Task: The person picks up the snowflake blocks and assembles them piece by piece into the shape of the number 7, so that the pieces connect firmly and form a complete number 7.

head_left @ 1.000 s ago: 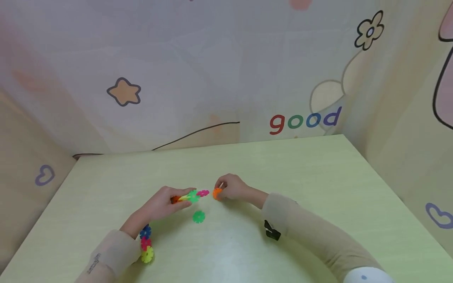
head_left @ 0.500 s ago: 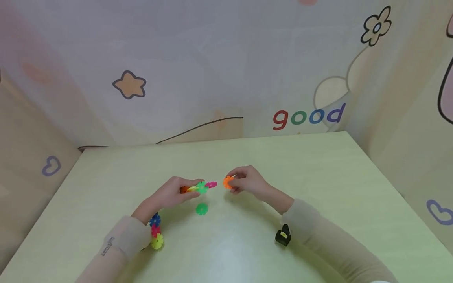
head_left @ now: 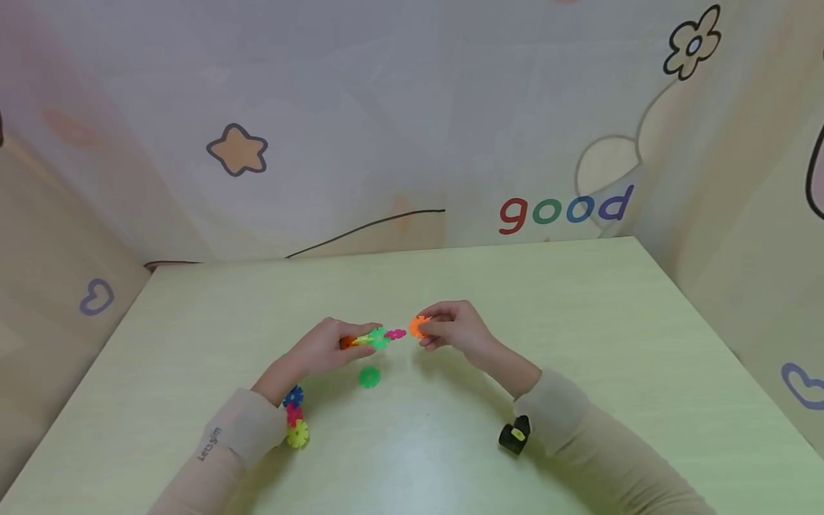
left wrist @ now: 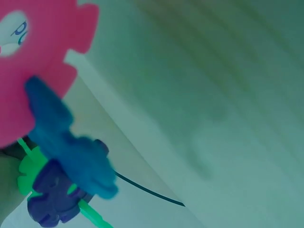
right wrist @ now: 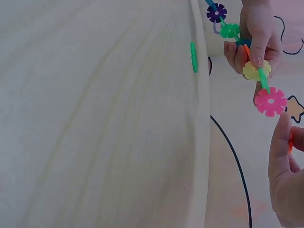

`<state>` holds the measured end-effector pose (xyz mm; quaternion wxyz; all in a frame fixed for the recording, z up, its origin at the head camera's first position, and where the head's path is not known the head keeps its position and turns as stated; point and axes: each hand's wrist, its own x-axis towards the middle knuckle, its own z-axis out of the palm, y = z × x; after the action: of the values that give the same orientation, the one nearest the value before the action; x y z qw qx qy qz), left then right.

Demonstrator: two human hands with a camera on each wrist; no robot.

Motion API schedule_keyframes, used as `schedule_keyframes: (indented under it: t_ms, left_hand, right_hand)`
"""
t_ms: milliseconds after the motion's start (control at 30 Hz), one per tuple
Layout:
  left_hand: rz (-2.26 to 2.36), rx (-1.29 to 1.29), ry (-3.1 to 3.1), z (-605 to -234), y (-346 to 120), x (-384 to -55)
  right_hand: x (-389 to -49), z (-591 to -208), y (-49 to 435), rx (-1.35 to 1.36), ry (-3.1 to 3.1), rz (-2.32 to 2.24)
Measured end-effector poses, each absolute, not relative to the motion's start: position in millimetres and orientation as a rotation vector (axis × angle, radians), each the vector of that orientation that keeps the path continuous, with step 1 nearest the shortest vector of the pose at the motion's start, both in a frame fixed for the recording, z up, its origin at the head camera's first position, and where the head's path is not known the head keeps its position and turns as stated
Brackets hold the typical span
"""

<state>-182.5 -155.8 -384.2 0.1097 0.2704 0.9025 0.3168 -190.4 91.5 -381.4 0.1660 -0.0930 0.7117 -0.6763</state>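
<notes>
In the head view, my left hand (head_left: pixel 325 347) holds a chain of linked plastic snowflake discs. Orange, yellow and green discs sit between thumb and fingers, and a pink disc (head_left: pixel 395 334) sticks out at the end. Below the wrist hang blue, pink and yellow discs (head_left: pixel 298 434). My right hand (head_left: pixel 463 335) pinches an orange snowflake disc (head_left: pixel 417 327), its edge close to the pink one; a small gap seems to part them. The right wrist view shows the chain's yellow disc (right wrist: pixel 251 71) under the left thumb. Close up in the left wrist view is a blue disc (left wrist: pixel 80 161).
One loose green disc (head_left: pixel 370 377) lies on the pale table (head_left: pixel 412 458), in front of the left hand. A black wrist camera (head_left: pixel 515 435) hangs under the right sleeve. Behind the table's far edge stands a printed cloth wall (head_left: pixel 360 143).
Both hands have shifted right over the table, and the right one has risen slightly with the orange disc. The pink end of the chain has come close to it. The head view has tilted a little.
</notes>
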Motion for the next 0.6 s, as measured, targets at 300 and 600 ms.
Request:
schedule_keyframes:
  t_ms: [300,600]
  left_hand:
    - [0.925,0.814,2.674,-384,-151,-180]
    - [0.922,0.841,2.703,-384,-150,-177]
  right_hand:
    - [-187,-383,84,-0.184,2.087,-1.899]
    - [-185,-386,78,-0.134,2.079,-1.978]
